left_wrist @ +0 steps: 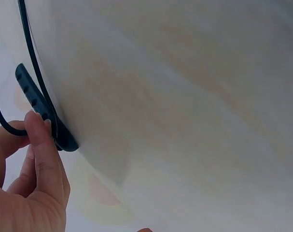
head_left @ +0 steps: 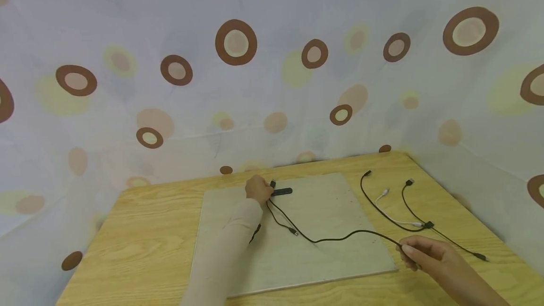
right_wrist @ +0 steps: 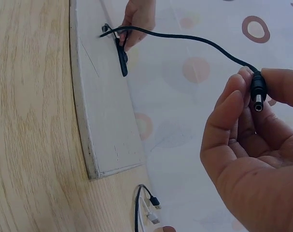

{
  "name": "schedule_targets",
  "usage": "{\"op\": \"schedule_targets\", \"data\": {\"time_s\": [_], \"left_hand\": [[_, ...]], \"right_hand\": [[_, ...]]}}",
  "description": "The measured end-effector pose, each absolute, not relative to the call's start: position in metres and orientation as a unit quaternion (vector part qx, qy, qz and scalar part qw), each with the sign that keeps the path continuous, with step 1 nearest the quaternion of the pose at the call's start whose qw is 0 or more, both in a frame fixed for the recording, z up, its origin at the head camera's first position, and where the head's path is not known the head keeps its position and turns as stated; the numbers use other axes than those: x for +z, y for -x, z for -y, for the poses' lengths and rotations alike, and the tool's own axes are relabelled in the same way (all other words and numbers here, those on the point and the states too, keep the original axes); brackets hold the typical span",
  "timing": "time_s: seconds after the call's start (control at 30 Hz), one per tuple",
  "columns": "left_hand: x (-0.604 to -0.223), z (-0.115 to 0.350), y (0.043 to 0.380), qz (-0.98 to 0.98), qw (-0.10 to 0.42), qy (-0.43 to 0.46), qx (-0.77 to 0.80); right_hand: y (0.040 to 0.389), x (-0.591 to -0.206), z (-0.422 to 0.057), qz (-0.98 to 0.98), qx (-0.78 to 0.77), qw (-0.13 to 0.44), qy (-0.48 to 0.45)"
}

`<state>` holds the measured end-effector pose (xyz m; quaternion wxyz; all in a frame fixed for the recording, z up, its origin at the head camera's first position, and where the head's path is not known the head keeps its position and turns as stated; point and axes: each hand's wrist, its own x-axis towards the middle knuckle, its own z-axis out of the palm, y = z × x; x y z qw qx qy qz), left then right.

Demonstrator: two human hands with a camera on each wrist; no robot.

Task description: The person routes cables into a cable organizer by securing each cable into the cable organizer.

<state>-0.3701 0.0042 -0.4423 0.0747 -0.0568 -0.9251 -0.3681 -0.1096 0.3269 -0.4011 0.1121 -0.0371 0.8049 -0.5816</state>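
My left hand (head_left: pixel 257 189) is at the far edge of a white board (head_left: pixel 323 259). Its thumb and fingers pinch a black cable (left_wrist: pixel 33 53) against a slotted black cable holder (left_wrist: pixel 33 94). From there the cable runs across the board to my right hand (head_left: pixel 437 259). That hand pinches the end by its barrel plug (right_wrist: pixel 258 92), metal tip exposed, above the table beside the board's right edge. A shorter black lead with a small plug (head_left: pixel 293 231) lies on the board below the holder. Another dark cable piece (head_left: pixel 255 234) shows partly behind my left forearm.
Right of the board, a black cable (head_left: pixel 364 190), a short white cable (head_left: pixel 384 211) and another black cable (head_left: pixel 410 209) lie on the wooden table (head_left: pixel 140 235), overlapping near one connector. A patterned cloth (head_left: pixel 272 84) hangs behind the table and along its right side.
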Motion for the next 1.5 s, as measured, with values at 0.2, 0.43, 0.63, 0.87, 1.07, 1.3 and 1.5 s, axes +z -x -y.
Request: {"op": "schedule_targets", "data": {"time_s": [0.2,0.43,0.63,0.87,1.07,1.3,1.5], "left_hand": [[-0.441,-0.003,0.377,0.929,0.082,0.060,-0.355],[-0.446,0.003,0.386,0.926,0.037,0.040,-0.372],[-0.444,0.002,0.382,0.913,-0.008,0.000,-0.407],[-0.438,-0.001,0.376,0.897,-0.038,-0.048,-0.437],[-0.442,-0.001,0.377,0.880,-0.051,-0.073,-0.467],[-0.449,0.002,0.379,0.849,-0.065,-0.110,-0.513],[-0.452,0.002,0.378,0.871,-0.048,-0.123,-0.472]], "right_hand": [[0.112,-0.399,-0.327,-0.801,-0.585,0.121,0.037],[0.114,-0.399,-0.328,-0.802,-0.583,0.130,0.024],[0.115,-0.401,-0.330,-0.797,-0.585,0.146,0.036],[0.115,-0.404,-0.327,-0.807,-0.570,0.151,0.036],[0.117,-0.408,-0.327,-0.796,-0.582,0.161,0.038],[0.116,-0.410,-0.325,-0.800,-0.577,0.160,0.048],[0.118,-0.410,-0.322,-0.797,-0.581,0.161,0.048]]}}
